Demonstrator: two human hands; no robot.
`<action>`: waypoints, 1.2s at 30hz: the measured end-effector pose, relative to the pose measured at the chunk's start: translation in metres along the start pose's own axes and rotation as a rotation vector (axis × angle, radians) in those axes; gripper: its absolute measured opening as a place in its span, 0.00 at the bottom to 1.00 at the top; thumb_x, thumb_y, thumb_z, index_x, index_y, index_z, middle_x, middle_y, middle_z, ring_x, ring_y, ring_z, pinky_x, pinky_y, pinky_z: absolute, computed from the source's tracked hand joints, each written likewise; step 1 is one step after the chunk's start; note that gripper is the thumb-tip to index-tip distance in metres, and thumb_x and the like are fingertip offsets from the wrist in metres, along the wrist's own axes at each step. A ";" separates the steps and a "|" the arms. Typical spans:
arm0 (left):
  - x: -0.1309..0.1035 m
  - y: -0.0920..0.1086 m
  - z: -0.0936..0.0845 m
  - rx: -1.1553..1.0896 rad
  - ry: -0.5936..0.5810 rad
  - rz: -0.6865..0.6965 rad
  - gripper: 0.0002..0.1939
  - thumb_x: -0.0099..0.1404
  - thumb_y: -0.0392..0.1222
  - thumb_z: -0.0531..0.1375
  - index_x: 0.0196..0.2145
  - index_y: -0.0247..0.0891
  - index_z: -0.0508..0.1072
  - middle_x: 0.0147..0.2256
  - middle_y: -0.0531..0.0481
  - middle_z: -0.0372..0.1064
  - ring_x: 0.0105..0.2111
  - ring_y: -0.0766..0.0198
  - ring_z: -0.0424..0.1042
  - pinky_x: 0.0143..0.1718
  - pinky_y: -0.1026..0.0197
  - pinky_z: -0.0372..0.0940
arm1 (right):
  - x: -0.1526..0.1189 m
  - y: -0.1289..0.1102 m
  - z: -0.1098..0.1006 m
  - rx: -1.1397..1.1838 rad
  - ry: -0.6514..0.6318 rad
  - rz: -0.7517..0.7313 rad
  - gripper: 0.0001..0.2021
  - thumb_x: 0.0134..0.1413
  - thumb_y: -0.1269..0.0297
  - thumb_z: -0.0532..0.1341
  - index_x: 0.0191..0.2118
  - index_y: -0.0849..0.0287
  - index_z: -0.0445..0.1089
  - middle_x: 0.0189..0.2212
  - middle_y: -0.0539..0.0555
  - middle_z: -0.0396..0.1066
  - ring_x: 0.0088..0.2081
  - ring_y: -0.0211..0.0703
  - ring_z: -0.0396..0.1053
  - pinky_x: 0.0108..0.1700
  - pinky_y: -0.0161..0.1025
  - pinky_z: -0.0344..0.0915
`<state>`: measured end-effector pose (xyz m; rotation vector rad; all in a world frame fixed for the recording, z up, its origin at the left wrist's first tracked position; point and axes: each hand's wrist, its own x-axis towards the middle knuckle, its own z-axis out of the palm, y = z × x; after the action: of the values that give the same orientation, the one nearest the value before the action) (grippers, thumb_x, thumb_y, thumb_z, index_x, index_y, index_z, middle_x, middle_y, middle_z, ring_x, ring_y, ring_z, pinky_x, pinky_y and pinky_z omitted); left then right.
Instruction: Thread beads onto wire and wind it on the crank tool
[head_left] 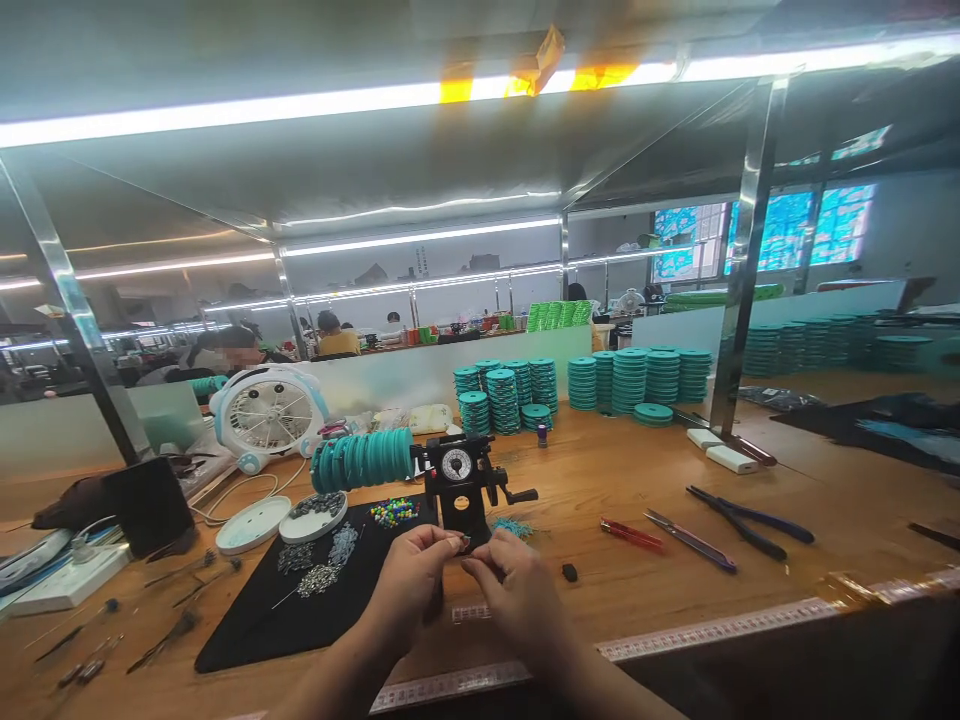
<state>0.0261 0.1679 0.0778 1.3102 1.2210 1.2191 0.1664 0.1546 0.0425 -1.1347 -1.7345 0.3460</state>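
My left hand (416, 575) is closed in a pinch, with a tiny shiny piece at its fingertips that is too small to name. Close beside it, my right hand (517, 590) also pinches, and what lies between its fingers cannot be made out. Just beyond both hands stands a black winding device (457, 490) with a round dial and a side crank (521, 495). A row of teal spools (364, 460) sits on its left side. Small teal scraps (514, 527) lie by its base. On a black mat (247, 630) are colourful beads (394, 513) and small metal parts (318, 580).
White dishes (253, 525) and a white fan (271, 412) are on the left. Stacks of teal spools (630, 380) line the back. Pliers (739, 520), a cutter knife (690, 540) and a red tool (631, 534) lie right. A measuring tape (720, 620) runs along the front edge.
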 end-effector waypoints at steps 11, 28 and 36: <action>0.002 0.002 0.000 0.421 -0.087 0.452 0.08 0.59 0.39 0.56 0.24 0.38 0.72 0.30 0.47 0.70 0.34 0.58 0.68 0.39 0.58 0.61 | 0.049 0.001 -0.008 -0.057 -0.018 -0.109 0.09 0.53 0.77 0.56 0.24 0.60 0.65 0.25 0.52 0.66 0.32 0.42 0.64 0.33 0.36 0.59; 0.003 0.005 0.002 0.365 -0.118 0.349 0.07 0.56 0.40 0.57 0.24 0.38 0.74 0.31 0.46 0.73 0.34 0.59 0.70 0.39 0.59 0.62 | 0.038 0.005 -0.013 -0.082 0.061 -0.128 0.08 0.56 0.75 0.53 0.31 0.60 0.67 0.33 0.56 0.67 0.36 0.43 0.65 0.38 0.37 0.59; 0.004 -0.014 0.005 0.098 -0.014 0.013 0.16 0.54 0.51 0.60 0.29 0.33 0.74 0.13 0.57 0.60 0.12 0.69 0.56 0.16 0.65 0.53 | -0.004 -0.007 -0.004 0.569 -0.090 0.469 0.09 0.49 0.59 0.59 0.32 0.59 0.64 0.25 0.52 0.68 0.25 0.43 0.68 0.27 0.38 0.63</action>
<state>0.0302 0.1725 0.0636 1.3976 1.2784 1.1696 0.1661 0.1471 0.0468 -1.0894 -1.2946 1.1149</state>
